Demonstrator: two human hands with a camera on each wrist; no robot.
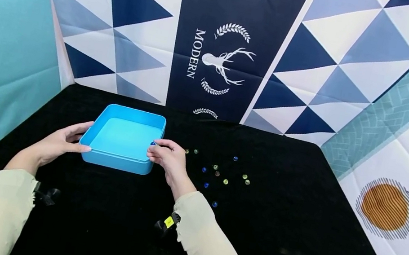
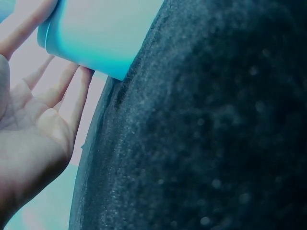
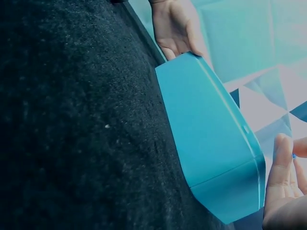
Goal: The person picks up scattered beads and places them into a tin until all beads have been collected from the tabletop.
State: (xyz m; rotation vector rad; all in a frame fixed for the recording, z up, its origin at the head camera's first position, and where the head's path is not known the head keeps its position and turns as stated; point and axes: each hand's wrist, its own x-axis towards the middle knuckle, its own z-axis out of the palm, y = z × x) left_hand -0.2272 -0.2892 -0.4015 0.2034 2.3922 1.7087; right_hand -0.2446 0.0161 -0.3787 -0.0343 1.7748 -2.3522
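Head view: blue tray [image 1: 119,162] sits on the black counter [image 1: 292,234], left of centre, nearer the far edge than the near one. Left hand [image 1: 55,146] rests against the tray's left wall, fingers nearly straight along it, thumb at the rim. Right hand [image 1: 167,157] is at the tray's right rim, thumb and forefinger pinching a small blue marble [image 1: 153,143] just over the edge. Loose marbles [image 1: 217,173] lie scattered to the right of the tray, well apart from each other.

Left wrist view: open palm [image 2: 33,129], fingers [image 2: 76,98] spread and laid flat on the tray's outer wall [image 2: 96,33]. No curl round it.

Right wrist view: tray corner [image 3: 216,158] close up; right fingers [image 3: 280,167] beside its wall, a speck of blue at the fingertips. Left hand [image 3: 175,28] visible at the far wall.

Judgement: to do this step well, bring the pinch clearly inside the rim and low over the tray floor before letting go, so the marble does not bounce out. The left hand's flat press should steady the tray against sliding on the cloth.
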